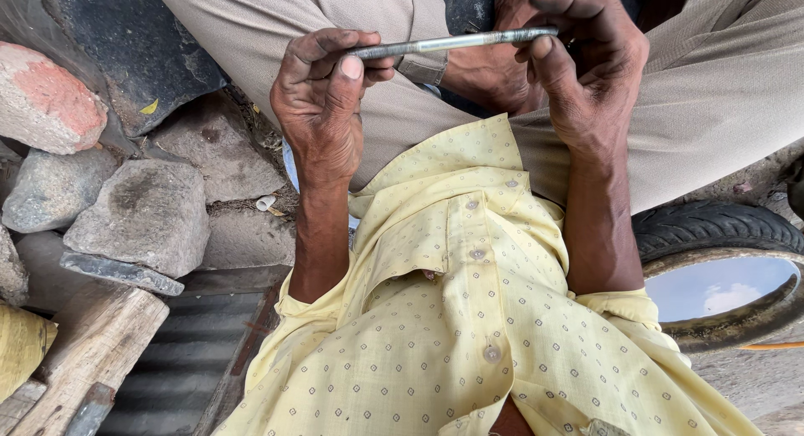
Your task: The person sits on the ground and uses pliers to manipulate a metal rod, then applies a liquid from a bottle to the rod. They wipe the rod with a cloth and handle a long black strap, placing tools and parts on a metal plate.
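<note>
A thin grey metal rod (452, 42), threaded at its left end, lies level between both hands above my lap. My left hand (322, 105) pinches the threaded end between thumb and fingers. My right hand (586, 63) curls its fingers over the other end. Both forearms come out of the rolled sleeves of a pale yellow dotted shirt (469, 319). Beige trousers (720, 84) lie under the hands.
Grey stones (146, 210) and a reddish brick lump (46, 97) lie at the left. A wooden handle with a metal head (92, 352) rests on corrugated sheet (188, 361) at the lower left. A black tyre holding water (720, 277) sits at the right.
</note>
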